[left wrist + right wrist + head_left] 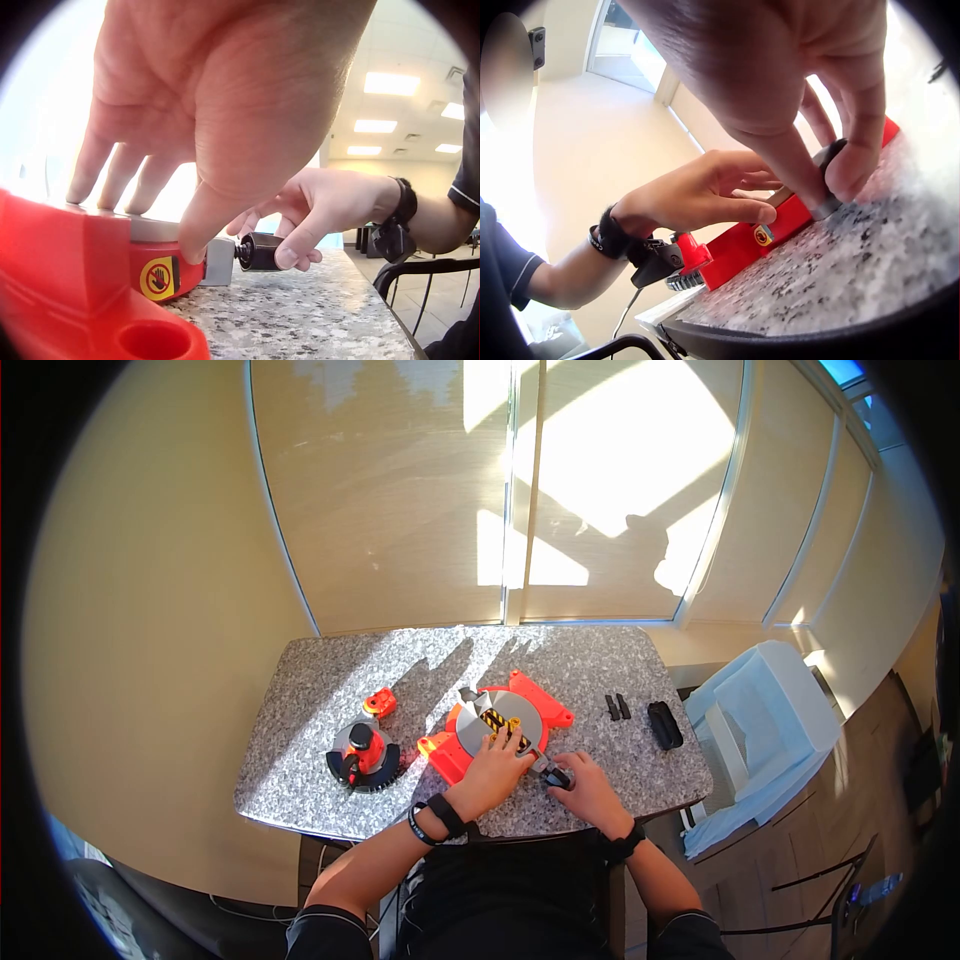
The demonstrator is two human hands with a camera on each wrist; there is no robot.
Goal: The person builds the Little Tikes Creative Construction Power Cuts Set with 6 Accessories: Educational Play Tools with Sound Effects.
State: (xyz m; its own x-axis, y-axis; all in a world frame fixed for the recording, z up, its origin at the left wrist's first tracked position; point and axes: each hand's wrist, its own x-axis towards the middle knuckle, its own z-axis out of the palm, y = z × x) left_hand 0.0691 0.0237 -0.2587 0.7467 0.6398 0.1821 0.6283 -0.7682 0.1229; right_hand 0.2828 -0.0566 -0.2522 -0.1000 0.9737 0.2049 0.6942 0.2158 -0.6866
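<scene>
A red miter saw base (453,763) with a round grey turntable (524,712) sits at the middle of the speckled table. My left hand (493,768) rests over the turntable, fingertips down on its top and thumb against the red side near a yellow warning sticker (160,277). A grey block (218,262) sticks out from the front of the base, with a black knob (262,252) on a threaded rod. Thumb and fingers of my right hand (592,794) pinch that knob, close over the tabletop.
To the left stand a red and black saw head (366,750) and a small orange-red piece (380,703). Two black strips (618,707) and a black tray (664,726) lie at the right. Beyond the right edge is a draped chair (770,710); a wall backs the table.
</scene>
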